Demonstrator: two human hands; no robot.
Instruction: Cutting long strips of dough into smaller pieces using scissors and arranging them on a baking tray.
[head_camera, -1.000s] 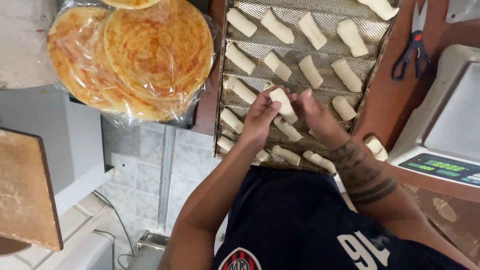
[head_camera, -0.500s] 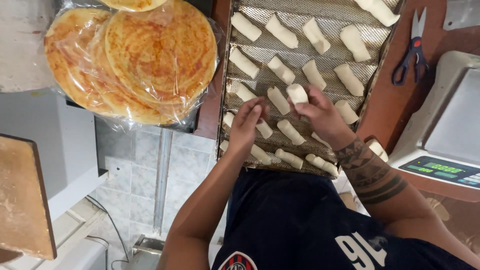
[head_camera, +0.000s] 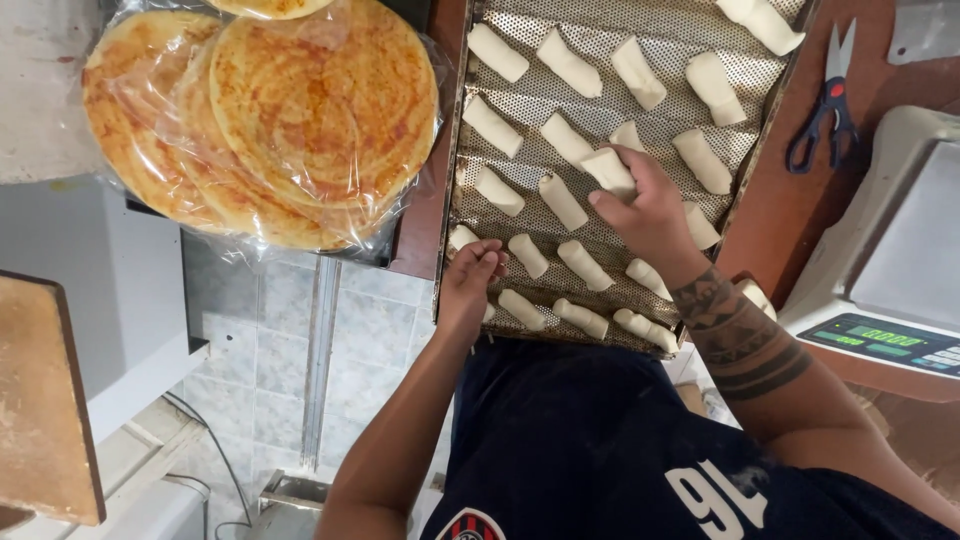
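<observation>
Over the perforated metal tray (head_camera: 770, 95), right hand (head_camera: 650, 205) grip pinching soft dough roll (head_camera: 610, 170) (left hand (head_camera: 470, 285) curled, contents unclear)

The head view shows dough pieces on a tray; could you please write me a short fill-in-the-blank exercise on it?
1. The right hand holds a piece of ____ over the perforated tray.
2. The left hand rests at the tray's ____ edge.
3. The blue-handled ____ lie on the brown counter.

Missing words: dough; near; scissors

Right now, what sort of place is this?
Probably a bakery or small food kitchen: a perforated baking tray of raw dough pieces, bagged flatbreads and a digital scale.
</observation>
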